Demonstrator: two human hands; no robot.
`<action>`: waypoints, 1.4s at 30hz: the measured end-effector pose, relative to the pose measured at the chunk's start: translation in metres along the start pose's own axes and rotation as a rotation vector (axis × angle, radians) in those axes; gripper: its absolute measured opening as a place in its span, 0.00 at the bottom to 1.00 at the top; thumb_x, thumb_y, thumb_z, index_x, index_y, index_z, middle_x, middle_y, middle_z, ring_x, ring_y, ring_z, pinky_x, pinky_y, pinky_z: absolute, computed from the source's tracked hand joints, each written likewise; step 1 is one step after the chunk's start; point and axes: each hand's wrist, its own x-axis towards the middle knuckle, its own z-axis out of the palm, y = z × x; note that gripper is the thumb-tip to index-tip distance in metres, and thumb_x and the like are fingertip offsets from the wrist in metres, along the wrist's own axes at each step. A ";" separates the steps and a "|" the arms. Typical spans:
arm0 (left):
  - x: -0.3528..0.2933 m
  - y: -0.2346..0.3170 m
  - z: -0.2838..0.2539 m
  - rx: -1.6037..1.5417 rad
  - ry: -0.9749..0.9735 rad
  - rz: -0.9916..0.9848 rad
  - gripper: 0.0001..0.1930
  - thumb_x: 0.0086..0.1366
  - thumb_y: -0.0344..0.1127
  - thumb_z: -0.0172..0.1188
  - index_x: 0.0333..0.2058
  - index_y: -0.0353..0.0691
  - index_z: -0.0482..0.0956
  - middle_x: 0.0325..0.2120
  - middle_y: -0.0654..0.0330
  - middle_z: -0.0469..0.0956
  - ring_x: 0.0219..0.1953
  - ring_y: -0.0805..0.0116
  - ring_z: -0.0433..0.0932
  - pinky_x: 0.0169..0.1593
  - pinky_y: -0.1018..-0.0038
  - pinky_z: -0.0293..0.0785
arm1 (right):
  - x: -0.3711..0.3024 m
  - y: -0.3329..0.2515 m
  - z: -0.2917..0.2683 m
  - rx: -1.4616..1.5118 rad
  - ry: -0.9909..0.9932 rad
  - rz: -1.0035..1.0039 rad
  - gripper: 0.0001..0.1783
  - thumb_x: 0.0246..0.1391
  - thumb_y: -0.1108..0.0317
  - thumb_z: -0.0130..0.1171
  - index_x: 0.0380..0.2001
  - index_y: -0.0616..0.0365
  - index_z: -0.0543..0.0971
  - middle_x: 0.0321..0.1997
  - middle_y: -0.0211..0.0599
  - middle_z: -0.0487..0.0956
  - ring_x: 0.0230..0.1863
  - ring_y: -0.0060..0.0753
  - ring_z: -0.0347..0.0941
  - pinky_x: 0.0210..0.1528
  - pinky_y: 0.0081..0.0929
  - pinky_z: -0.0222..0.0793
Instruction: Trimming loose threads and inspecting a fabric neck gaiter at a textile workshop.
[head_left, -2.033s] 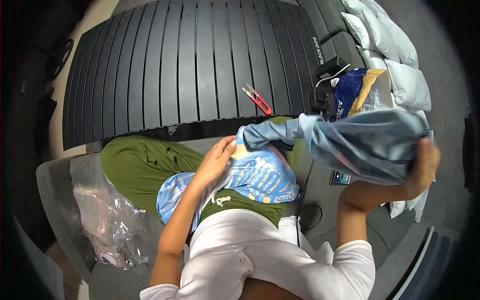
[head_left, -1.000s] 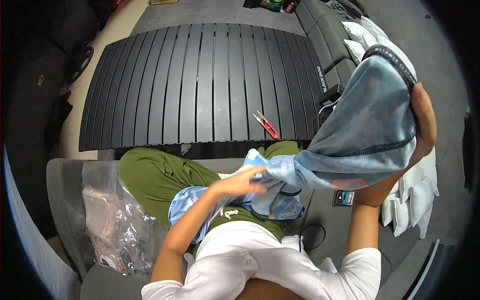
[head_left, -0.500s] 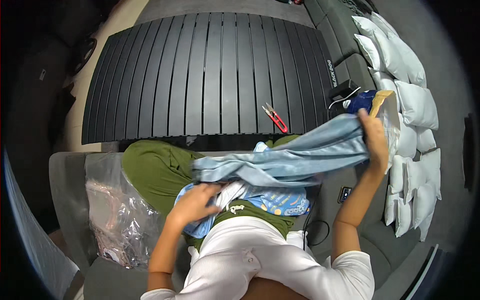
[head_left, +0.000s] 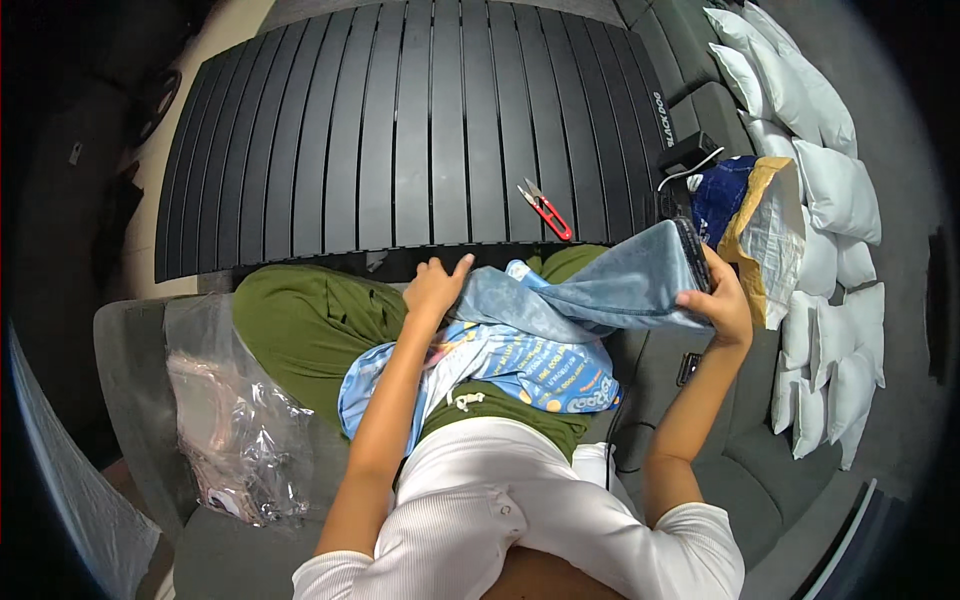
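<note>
A grey-blue, velvety cloth piece (head_left: 640, 270) with a dark band along its right-hand edge stretches slantwise above my lap. My right hand (head_left: 722, 305) grips that banded edge, thumb on the near side and fingers on the far side. At the cloth's left end rests my left hand (head_left: 437, 288), its thumb and fingers apart, with nothing visible held between them. Beneath the cloth, a crumpled light-blue printed fabric (head_left: 560, 372) with white and yellow patterns lies across my lap.
Ahead stands a black slatted table (head_left: 410, 130) with red-handled thread snips (head_left: 545, 210) near its front edge. An open blue-and-tan bag (head_left: 752, 220) is at the right, beside several white pillows (head_left: 840, 195). A clear plastic bag (head_left: 235, 430) lies on the grey sofa at the left.
My left hand has moved forward and right, to the cloth's left end. My right hand has come lower, and the cloth's dark-banded edge now shows beside it.
</note>
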 end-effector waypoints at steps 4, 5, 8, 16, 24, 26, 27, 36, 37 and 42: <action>0.020 -0.015 0.011 -0.029 -0.195 0.197 0.26 0.51 0.56 0.53 0.37 0.39 0.77 0.36 0.49 0.75 0.42 0.53 0.73 0.43 0.66 0.69 | -0.010 0.001 -0.006 0.038 0.004 -0.036 0.43 0.28 0.63 0.68 0.50 0.72 0.64 0.47 0.37 0.70 0.48 0.26 0.65 0.52 0.20 0.55; 0.015 -0.012 0.003 -0.108 -0.220 0.320 0.21 0.49 0.52 0.58 0.35 0.40 0.78 0.33 0.52 0.76 0.39 0.56 0.74 0.41 0.68 0.69 | -0.010 0.000 -0.008 0.039 0.009 -0.034 0.43 0.28 0.63 0.68 0.50 0.72 0.64 0.47 0.37 0.70 0.48 0.26 0.65 0.52 0.20 0.55; -0.046 0.003 -0.065 -0.394 0.157 0.628 0.08 0.51 0.30 0.57 0.31 0.37 0.79 0.26 0.55 0.77 0.29 0.63 0.73 0.35 0.73 0.68 | -0.019 0.008 -0.016 0.090 0.255 0.016 0.44 0.29 0.59 0.67 0.50 0.71 0.64 0.47 0.39 0.70 0.47 0.28 0.66 0.52 0.21 0.57; -0.160 -0.104 -0.166 -0.084 -0.148 0.425 0.09 0.39 0.26 0.61 0.23 0.33 0.77 0.27 0.57 0.73 0.34 0.59 0.71 0.40 0.70 0.67 | -0.015 0.088 -0.015 0.032 0.092 0.271 0.24 0.39 0.66 0.62 0.41 0.67 0.72 0.36 0.29 0.74 0.37 0.19 0.69 0.43 0.17 0.62; -0.195 -0.083 -0.133 0.141 -0.168 0.402 0.21 0.46 0.46 0.63 0.28 0.31 0.75 0.35 0.48 0.70 0.40 0.52 0.69 0.42 0.65 0.67 | 0.002 0.121 0.018 0.122 -0.086 0.374 0.11 0.42 0.72 0.60 0.32 0.63 0.76 0.30 0.26 0.76 0.29 0.13 0.68 0.36 0.13 0.63; -0.184 -0.064 -0.124 0.172 -0.186 -0.103 0.24 0.51 0.55 0.57 0.23 0.33 0.76 0.25 0.48 0.75 0.31 0.49 0.74 0.35 0.62 0.71 | 0.002 0.121 0.020 0.113 -0.083 0.350 0.11 0.42 0.72 0.60 0.32 0.63 0.76 0.30 0.25 0.76 0.29 0.13 0.68 0.36 0.13 0.63; -0.183 -0.066 -0.119 0.173 -0.179 -0.107 0.24 0.51 0.55 0.57 0.23 0.33 0.76 0.25 0.48 0.75 0.31 0.49 0.74 0.35 0.62 0.71 | 0.003 0.125 0.020 0.104 -0.108 0.369 0.11 0.42 0.72 0.60 0.31 0.63 0.76 0.30 0.25 0.76 0.29 0.13 0.68 0.36 0.13 0.63; -0.180 -0.076 -0.168 -0.306 0.171 -0.059 0.22 0.60 0.44 0.53 0.17 0.29 0.70 0.11 0.58 0.68 0.15 0.76 0.63 0.20 0.73 0.62 | -0.009 0.100 -0.012 0.099 -0.049 0.133 0.09 0.43 0.70 0.60 0.27 0.65 0.77 0.26 0.27 0.76 0.27 0.14 0.67 0.32 0.15 0.62; -0.176 -0.082 -0.171 -0.565 0.207 -0.040 0.24 0.61 0.45 0.51 0.16 0.28 0.69 0.10 0.61 0.67 0.14 0.77 0.60 0.20 0.74 0.61 | -0.010 0.095 -0.016 0.126 -0.058 0.085 0.09 0.43 0.69 0.60 0.26 0.64 0.77 0.25 0.26 0.76 0.26 0.14 0.66 0.31 0.14 0.62; -0.144 -0.083 -0.187 -0.215 0.382 -0.058 0.24 0.59 0.44 0.54 0.14 0.27 0.67 0.08 0.58 0.63 0.14 0.78 0.57 0.18 0.74 0.56 | 0.000 0.098 -0.021 0.188 -0.032 0.057 0.10 0.43 0.67 0.60 0.24 0.65 0.77 0.23 0.25 0.75 0.24 0.14 0.65 0.28 0.14 0.60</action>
